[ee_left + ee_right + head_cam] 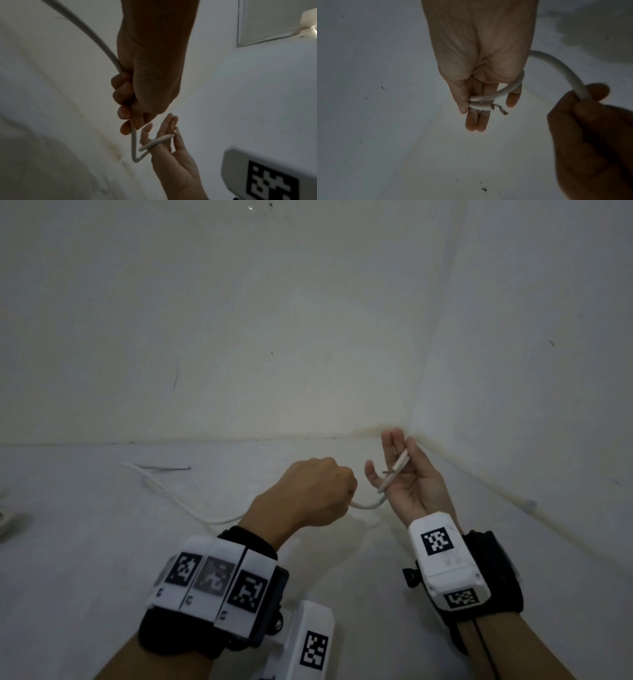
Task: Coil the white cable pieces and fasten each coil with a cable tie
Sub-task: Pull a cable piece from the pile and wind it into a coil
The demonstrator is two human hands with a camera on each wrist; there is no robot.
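A white cable (399,464) runs between both hands above a white floor. My left hand (315,491) is a fist and grips the cable (133,142) a short way from its end. The right hand (411,494) stands palm up just to the right, fingers straight. The cable end (481,106), with frayed wire showing, loops once round those fingers and sits pinned under the thumb (462,100). From the left hand (590,135) the cable (563,66) arcs over to the right hand (479,54). The rest of it trails left along the floor (178,503).
A thin straight strip (164,468) lies on the floor at the far left, near the cable's tail. A white object (3,518) is cut off by the left edge. Two walls meet in a corner (407,433) just behind the right hand.
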